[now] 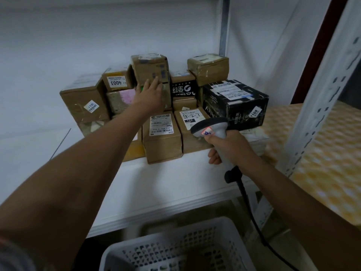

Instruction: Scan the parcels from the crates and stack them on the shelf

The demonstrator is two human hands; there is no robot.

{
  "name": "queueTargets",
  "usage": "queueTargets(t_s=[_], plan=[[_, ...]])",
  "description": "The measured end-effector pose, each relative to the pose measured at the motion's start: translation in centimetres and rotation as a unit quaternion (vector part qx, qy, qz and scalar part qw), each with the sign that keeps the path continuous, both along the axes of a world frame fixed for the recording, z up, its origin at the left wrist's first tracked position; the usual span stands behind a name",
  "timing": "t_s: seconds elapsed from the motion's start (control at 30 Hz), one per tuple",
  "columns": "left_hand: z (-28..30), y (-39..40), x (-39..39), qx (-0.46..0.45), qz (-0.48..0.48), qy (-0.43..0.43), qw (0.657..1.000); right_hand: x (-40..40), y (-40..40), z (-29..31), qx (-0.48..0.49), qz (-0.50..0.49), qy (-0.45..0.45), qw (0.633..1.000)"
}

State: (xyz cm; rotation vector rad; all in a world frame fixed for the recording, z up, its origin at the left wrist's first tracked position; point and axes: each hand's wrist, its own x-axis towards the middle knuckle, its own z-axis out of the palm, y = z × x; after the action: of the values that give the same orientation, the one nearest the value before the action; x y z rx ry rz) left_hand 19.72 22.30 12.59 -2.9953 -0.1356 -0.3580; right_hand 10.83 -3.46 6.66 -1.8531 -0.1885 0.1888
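- on the white shelf (175, 182), against the pale wall (78, 36), the stacking step looks to be in hand: a pile of parcels already fills the back, and the left hand (150, 92) reaches into it with fingers straight and together, flat against the front of the top brown parcel (150, 69), seemingly pressing it into place.
- next move, as i judge it, calls for drawing that hand back without tipping the tall stack, then going down to the white crate (175, 249) below the shelf edge for another parcel (its contents are too blurred to tell).
- a metal upright with slotted holes (320, 98) stands at the right, beside a yellowish patterned board (322, 153).
- a black box (234, 102) sits at the pile's right end, brown labelled cartons just beside it.
- the right hand (228, 147) is curled round the grip of the grey scanner (213, 128), its head aimed toward the front parcels; its black cable (246, 194) hangs down.
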Motion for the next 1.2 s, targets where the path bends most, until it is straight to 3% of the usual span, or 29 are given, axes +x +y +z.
queueTargets(t_s=[0.13,0.27,0.57,0.63,0.77,0.83,1.0,1.2], plan=[[-0.1,-2.0,-5.2,-0.032,-0.043,-0.045,0.998,-2.9,-0.6,1.3,-0.014,0.006,0.010,1.000],[-2.3,-4.7,-13.4,-0.119,-0.106,-0.098,0.982,-6.6,-1.1,1.0,-0.017,0.025,0.037,0.999],[-16.1,-9.2,-30.7,-0.296,-0.099,-0.143,0.939,-14.1,-3.0,-5.9,-0.106,0.108,0.177,0.973],[-20.8,-9.3,-32.3,-0.329,-0.060,-0.087,0.938,-14.8,-3.5,-8.3,-0.123,0.109,0.209,0.964],[-31.0,-9.0,-34.6,-0.335,0.057,0.187,0.922,-15.1,-4.2,-13.2,-0.114,0.085,0.307,0.941],[-35.3,-8.8,-35.3,-0.330,0.071,0.267,0.903,-14.7,-4.5,-15.7,-0.127,0.066,0.328,0.934],[-42.5,-8.8,-35.6,-0.332,0.143,0.389,0.847,-13.4,-5.3,-19.7,-0.136,0.019,0.364,0.921],[-47.7,-9.9,-33.2,-0.339,0.182,0.440,0.811,-11.2,-6.0,-23.4,-0.148,-0.002,0.402,0.904]])
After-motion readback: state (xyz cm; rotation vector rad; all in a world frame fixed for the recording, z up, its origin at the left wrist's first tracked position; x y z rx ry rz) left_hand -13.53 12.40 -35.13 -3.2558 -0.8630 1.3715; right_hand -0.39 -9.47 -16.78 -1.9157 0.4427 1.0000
